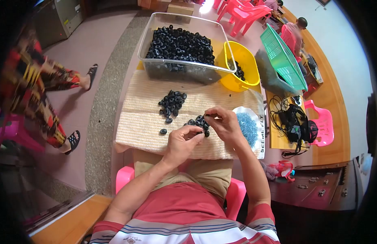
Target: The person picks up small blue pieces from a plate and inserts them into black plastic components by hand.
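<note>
Over the cloth-covered table, my left hand (183, 142) is closed in a pinch, with a small black oval plastic part (200, 132) at its fingertips. My right hand (223, 124) is closed too, thumb and forefinger pressed together; something small and dark shows there, but its kind is unclear. Just behind and between the hands lies a small heap of black parts (192, 122), partly covered by them. A larger pile of black parts (172, 102) lies farther back, with a single part (163, 131) apart at left. Beside my right hand is a white plate (257, 122) of tiny clear-blue pieces (248, 129).
A clear bin (164, 73) full of black parts stands at the back, beside a yellow tub (253, 77). To the right are a green basket (284, 57), tangled black cables (292, 122) and a pink chair (323, 122). A person in patterned trousers (34, 85) is at left.
</note>
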A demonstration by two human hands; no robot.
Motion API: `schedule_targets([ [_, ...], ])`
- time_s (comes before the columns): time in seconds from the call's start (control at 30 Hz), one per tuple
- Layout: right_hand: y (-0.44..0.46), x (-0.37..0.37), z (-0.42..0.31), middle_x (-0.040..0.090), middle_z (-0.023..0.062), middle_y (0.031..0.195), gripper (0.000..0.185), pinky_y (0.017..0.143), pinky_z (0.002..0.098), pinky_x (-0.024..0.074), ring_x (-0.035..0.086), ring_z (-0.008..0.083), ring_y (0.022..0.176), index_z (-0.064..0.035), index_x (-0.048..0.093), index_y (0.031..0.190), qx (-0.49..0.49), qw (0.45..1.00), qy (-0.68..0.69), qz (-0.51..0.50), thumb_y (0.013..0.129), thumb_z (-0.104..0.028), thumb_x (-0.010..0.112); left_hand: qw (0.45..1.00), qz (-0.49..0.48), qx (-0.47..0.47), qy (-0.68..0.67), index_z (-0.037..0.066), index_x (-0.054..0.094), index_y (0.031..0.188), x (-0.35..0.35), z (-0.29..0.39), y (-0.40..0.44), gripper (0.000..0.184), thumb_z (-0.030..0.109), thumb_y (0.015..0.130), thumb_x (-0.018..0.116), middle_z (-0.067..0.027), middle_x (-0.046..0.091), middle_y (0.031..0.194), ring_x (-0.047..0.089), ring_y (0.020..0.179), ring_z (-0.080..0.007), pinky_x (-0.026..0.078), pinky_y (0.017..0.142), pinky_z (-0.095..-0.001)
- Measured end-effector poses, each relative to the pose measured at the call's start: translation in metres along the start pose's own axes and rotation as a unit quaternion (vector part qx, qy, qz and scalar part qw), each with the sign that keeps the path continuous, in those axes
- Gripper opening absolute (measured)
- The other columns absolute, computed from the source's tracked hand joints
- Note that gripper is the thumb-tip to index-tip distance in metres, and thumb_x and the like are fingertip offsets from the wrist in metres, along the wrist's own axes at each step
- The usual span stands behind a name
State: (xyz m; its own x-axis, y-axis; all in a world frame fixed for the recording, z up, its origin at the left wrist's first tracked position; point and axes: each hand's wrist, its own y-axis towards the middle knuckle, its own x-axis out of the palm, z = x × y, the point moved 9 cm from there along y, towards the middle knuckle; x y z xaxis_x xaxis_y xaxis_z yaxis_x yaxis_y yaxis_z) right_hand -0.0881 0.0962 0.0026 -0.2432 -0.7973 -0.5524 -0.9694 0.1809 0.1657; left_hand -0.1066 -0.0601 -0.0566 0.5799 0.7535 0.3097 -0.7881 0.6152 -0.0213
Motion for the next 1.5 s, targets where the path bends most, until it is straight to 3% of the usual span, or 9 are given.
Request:
schedule_targets([
  [0.13,-0.012,-0.002,-0.02,0.068,0.0068,0.102,0.016,0.077,0.025,0.0563,0.066,0.0126,0.092,0.0021,0.071,0.105,-0.012,0.997,0.077,-0.001,0.089,0.004,0.073,1.0,0.005,0.009,0.017,-0.002,0.071,0.112,-0.001,0.001,0.0,0.019,0.005,0.094,0.071,-0.0039,0.074,0.096,0.068,0.084,-0.0084,0.056,0.074,-0.0236],
  [0.37,-0.027,0.009,-0.014,0.068,0.0047,0.099,0.014,0.074,0.0225,0.0546,0.064,0.0082,0.088,0.0033,0.071,0.105,0.098,0.986,0.13,-0.032,0.092,0.0,0.073,0.999,-0.004,0.011,0.033,-0.004,0.069,0.115,0.0,0.002,-0.001,0.021,0.004,0.095,0.069,-0.0062,0.074,0.096,0.069,0.087,-0.01,0.057,0.076,-0.0258],
  [0.5,-0.029,0.006,-0.019,0.072,0.0093,0.096,0.015,0.067,0.0249,0.0563,0.069,0.0115,0.077,0.0046,0.071,0.105,0.045,0.994,0.095,-0.02,0.092,-0.002,0.071,0.998,-0.01,-0.001,0.055,-0.003,0.07,0.114,0.002,0.005,-0.002,0.021,0.003,0.094,0.069,-0.0069,0.074,0.097,0.069,0.088,-0.0101,0.057,0.077,-0.0259],
  [0.67,-0.034,0.006,-0.016,0.073,0.0123,0.098,0.016,0.074,0.0286,0.0587,0.072,0.0166,0.083,0.0015,0.072,0.103,0.03,0.996,0.079,-0.012,0.09,-0.009,0.074,0.998,-0.016,-0.001,0.055,-0.002,0.071,0.112,0.002,-0.006,-0.001,0.022,0.004,0.091,0.072,-0.0081,0.076,0.1,0.07,0.09,-0.0111,0.057,0.078,-0.0269],
  [0.8,-0.037,0.008,-0.011,0.073,0.0107,0.098,0.013,0.076,0.0291,0.0588,0.072,0.0163,0.087,0.0004,0.072,0.102,0.056,0.996,0.074,-0.012,0.091,-0.007,0.073,0.998,-0.017,0.004,0.059,-0.002,0.071,0.111,0.003,-0.006,-0.001,0.021,0.004,0.091,0.072,-0.0078,0.075,0.1,0.07,0.09,-0.0113,0.057,0.079,-0.0273],
  [1.03,-0.042,0.012,-0.022,0.068,0.0062,0.099,0.013,0.073,0.0243,0.0547,0.066,0.011,0.09,0.0019,0.07,0.103,-0.016,0.991,0.127,-0.023,0.091,0.003,0.072,0.997,-0.009,-0.006,0.078,-0.001,0.068,0.109,0.003,0.0,-0.003,0.02,0.005,0.091,0.072,-0.005,0.072,0.1,0.067,0.094,-0.0108,0.056,0.082,-0.0277],
  [1.3,-0.044,0.007,-0.026,0.069,0.0074,0.098,0.015,0.073,0.0251,0.054,0.066,0.013,0.086,-0.0014,0.073,0.1,-0.043,0.991,0.125,-0.031,0.086,0.005,0.075,0.994,-0.016,0.016,0.11,0.001,0.071,0.105,0.003,0.004,-0.004,0.019,0.007,0.088,0.075,-0.0058,0.075,0.095,0.07,0.088,-0.0108,0.056,0.079,-0.0272],
  [1.33,-0.043,0.005,-0.032,0.07,0.0077,0.097,0.015,0.074,0.0267,0.054,0.067,0.0146,0.085,-0.0009,0.073,0.098,-0.081,0.993,0.084,-0.033,0.085,0.005,0.076,0.994,-0.009,0.02,0.111,0.001,0.072,0.103,0.003,0.008,-0.005,0.017,0.007,0.088,0.076,-0.0052,0.075,0.093,0.069,0.086,-0.0099,0.056,0.079,-0.027],
  [1.5,-0.046,0.005,-0.019,0.07,0.0074,0.093,0.013,0.074,0.0274,0.0532,0.068,0.0152,0.085,-0.0003,0.074,0.096,-0.044,0.995,0.08,-0.036,0.083,0.003,0.077,0.992,-0.014,0.023,0.126,0.0,0.072,0.104,0.007,0.014,-0.007,0.016,0.002,0.088,0.075,-0.005,0.075,0.092,0.069,0.084,-0.0089,0.055,0.077,-0.0258],
])
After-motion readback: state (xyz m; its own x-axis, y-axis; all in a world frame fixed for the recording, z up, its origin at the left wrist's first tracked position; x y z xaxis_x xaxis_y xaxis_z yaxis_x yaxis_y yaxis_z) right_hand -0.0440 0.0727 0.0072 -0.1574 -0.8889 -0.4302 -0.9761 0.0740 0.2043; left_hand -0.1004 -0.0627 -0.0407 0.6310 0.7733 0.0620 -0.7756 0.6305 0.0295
